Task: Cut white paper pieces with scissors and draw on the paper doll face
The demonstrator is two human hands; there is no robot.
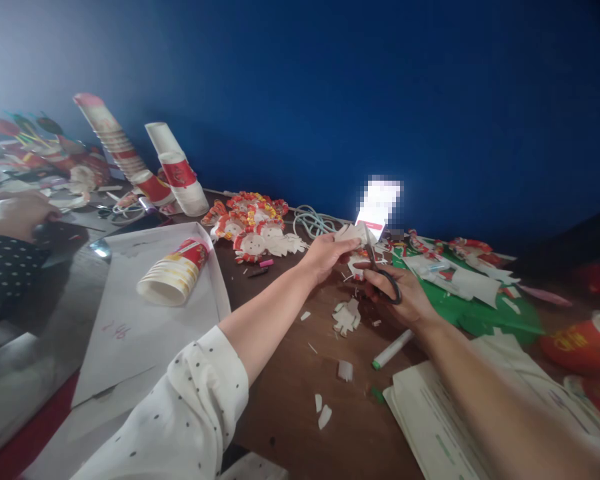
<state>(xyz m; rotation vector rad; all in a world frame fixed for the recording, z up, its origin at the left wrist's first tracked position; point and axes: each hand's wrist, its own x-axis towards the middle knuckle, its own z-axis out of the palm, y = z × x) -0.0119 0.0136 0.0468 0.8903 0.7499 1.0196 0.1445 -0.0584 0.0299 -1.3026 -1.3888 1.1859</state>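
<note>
My left hand (325, 257) pinches a white piece of paper cup (353, 233) above the brown table (285, 360). In my right hand (405, 293) is a pair of scissors (387, 283) with black handles, my fingers in the loops. The blades point up and away from me, at the right edge of the white piece. Whether they are touching it or cutting into it I cannot tell. Below my hands lies a cut-out white shape (347, 317) with jagged edges, among small white scraps (325, 417).
A lit phone (377, 210) leans at the blue wall. Left stand stacked paper cups (183, 180) and a box lid (125, 327) holding nested cups (175, 273). Red-and-white cut-outs (253, 223), a green-tipped marker (393, 348) and papers (430, 407) lie around. Another person's hand (20, 213) is far left.
</note>
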